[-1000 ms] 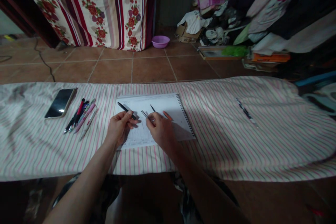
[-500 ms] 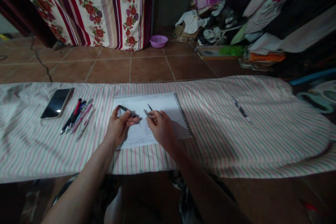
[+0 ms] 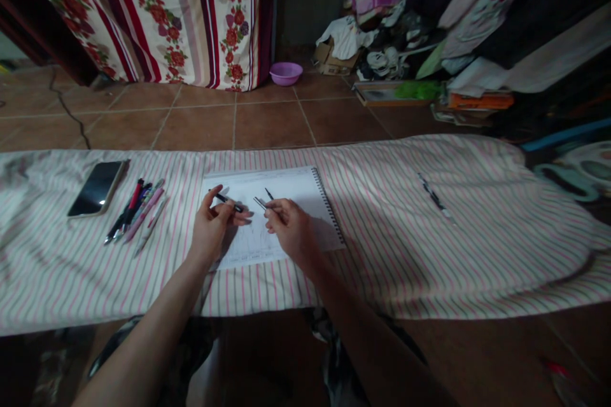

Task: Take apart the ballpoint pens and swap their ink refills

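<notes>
Over the spiral notebook [image 3: 296,181], my left hand [image 3: 212,226] pinches a black pen [image 3: 229,202], which slants down to the right. Opposite it, my right hand [image 3: 293,229] is closed on a slim silver pen part [image 3: 260,203] whose end points at the black pen. A dark, thin pointed piece [image 3: 269,193] shows just beyond the right fingers; whether it is held or lies on the page, I cannot tell. The page carries faint drawn or written marks, partly covered by both hands.
Left of the notebook lie several pens [image 3: 138,210] and a phone [image 3: 98,187]. A black-and-white pen [image 3: 434,196] rests to the right on the striped cloth [image 3: 382,229]. Beyond, on the tiled floor, are a purple basin [image 3: 286,74], a cardboard box [image 3: 334,60] and piled clothes.
The silver part in my right hand has turned to a flatter angle, its tip swung left. My left forefinger has lifted away from the black pen's upper end. The whole view has shifted slightly.
</notes>
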